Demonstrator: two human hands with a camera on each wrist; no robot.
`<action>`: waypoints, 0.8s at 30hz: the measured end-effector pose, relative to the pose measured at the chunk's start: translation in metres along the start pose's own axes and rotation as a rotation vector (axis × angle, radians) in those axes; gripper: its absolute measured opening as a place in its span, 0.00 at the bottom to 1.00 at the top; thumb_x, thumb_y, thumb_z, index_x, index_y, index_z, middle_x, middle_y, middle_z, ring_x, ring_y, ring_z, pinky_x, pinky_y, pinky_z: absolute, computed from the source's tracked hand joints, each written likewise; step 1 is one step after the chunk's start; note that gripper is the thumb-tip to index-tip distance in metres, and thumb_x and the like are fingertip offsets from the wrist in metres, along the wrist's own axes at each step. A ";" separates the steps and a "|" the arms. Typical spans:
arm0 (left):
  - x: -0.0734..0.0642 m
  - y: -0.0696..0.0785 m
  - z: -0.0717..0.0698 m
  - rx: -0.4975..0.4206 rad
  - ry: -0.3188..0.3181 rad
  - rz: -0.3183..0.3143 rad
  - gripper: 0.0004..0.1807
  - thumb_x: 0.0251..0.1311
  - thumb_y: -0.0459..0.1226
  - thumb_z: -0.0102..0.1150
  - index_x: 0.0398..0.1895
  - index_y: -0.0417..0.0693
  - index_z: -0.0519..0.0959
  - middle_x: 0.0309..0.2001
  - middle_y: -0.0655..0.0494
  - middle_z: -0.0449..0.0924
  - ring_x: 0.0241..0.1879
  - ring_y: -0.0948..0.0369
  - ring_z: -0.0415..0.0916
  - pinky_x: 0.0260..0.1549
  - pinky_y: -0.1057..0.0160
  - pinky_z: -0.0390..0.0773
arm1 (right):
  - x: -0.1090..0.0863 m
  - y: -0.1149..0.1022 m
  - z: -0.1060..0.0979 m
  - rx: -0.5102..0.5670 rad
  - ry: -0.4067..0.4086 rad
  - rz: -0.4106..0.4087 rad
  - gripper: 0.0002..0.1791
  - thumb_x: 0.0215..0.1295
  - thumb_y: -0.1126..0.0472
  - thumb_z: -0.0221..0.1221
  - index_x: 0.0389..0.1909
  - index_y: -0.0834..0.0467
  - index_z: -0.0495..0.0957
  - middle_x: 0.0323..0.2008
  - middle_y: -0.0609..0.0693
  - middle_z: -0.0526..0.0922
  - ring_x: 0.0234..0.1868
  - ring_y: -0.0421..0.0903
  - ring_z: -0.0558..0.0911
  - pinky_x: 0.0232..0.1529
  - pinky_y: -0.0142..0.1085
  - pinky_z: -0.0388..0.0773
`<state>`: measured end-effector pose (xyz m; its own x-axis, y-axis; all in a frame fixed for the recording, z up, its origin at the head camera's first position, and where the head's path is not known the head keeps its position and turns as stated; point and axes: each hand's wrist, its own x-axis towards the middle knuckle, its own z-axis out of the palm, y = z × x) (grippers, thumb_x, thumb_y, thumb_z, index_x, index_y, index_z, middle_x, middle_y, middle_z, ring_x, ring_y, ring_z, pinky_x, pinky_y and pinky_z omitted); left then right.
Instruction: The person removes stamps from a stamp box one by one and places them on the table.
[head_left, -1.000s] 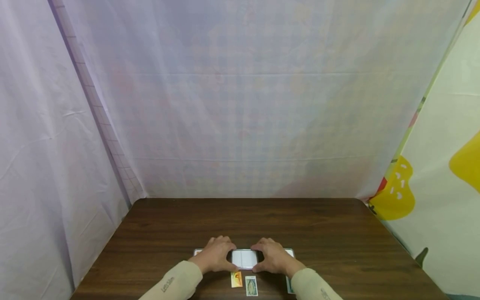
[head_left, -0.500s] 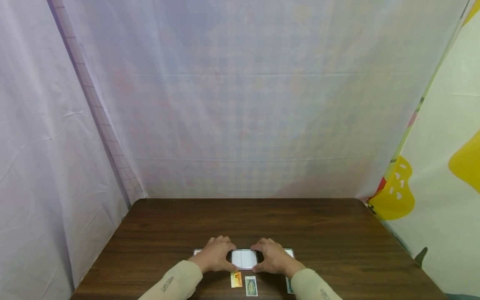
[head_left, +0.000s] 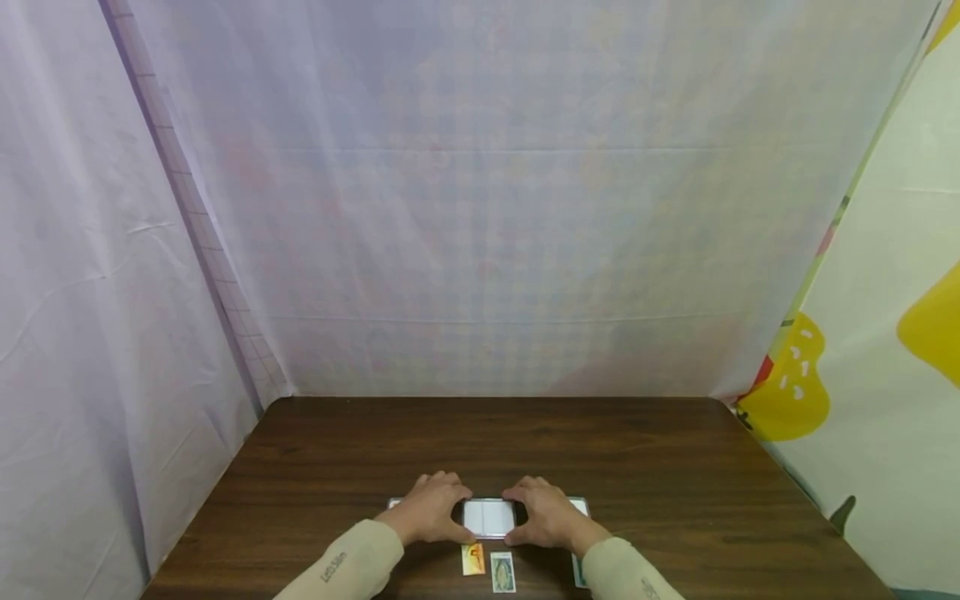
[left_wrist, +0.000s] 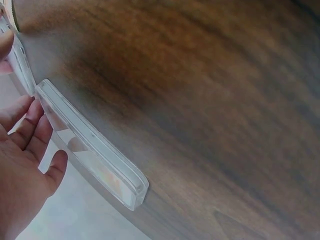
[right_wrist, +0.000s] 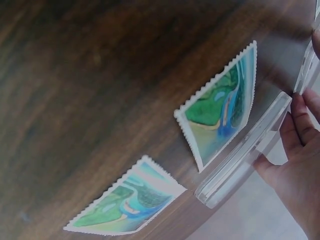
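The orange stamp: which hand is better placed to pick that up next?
Probably the left hand: its thumb lies just beyond the orange stamp, while the right hand sits farther across. Both hold the middle case, so the left must let go first.

Left forearm [head_left: 348, 565], beige-sleeved, extends toward two o'clock; right forearm [head_left: 630, 571], likewise sleeved, toward ten. I note the bare left hand [head_left: 431, 508] facing the bare right hand [head_left: 548, 512], the two apart. On each, thumb and forefinger bend into a pinching curve: the left one's opens at three o'clock, the right one's at nine.
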<state>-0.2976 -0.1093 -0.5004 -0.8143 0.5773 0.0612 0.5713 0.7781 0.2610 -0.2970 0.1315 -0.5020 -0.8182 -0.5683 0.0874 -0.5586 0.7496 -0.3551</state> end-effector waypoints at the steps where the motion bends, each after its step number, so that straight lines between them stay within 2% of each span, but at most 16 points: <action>1: 0.000 0.000 -0.001 -0.003 0.001 0.002 0.37 0.46 0.58 0.73 0.55 0.45 0.81 0.48 0.57 0.77 0.49 0.59 0.72 0.49 0.55 0.69 | 0.000 0.000 0.000 0.002 -0.001 0.001 0.34 0.46 0.49 0.75 0.54 0.60 0.80 0.48 0.53 0.78 0.52 0.56 0.76 0.52 0.56 0.71; 12: -0.003 0.001 -0.009 -0.047 -0.007 -0.003 0.37 0.48 0.58 0.72 0.57 0.45 0.80 0.49 0.56 0.77 0.51 0.57 0.72 0.51 0.54 0.69 | 0.001 0.001 -0.001 0.011 0.005 -0.014 0.36 0.45 0.48 0.75 0.55 0.61 0.79 0.48 0.53 0.79 0.51 0.56 0.76 0.52 0.56 0.72; 24: -0.009 -0.005 -0.011 -0.102 0.035 -0.013 0.35 0.49 0.57 0.71 0.58 0.48 0.79 0.49 0.58 0.77 0.52 0.57 0.71 0.54 0.52 0.67 | 0.003 0.001 -0.003 0.011 0.036 -0.036 0.36 0.48 0.45 0.73 0.55 0.61 0.79 0.48 0.54 0.78 0.51 0.57 0.77 0.53 0.55 0.73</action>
<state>-0.2939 -0.1212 -0.4915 -0.8257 0.5568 0.0902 0.5485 0.7554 0.3585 -0.3005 0.1312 -0.4997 -0.8020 -0.5822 0.1337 -0.5865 0.7249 -0.3613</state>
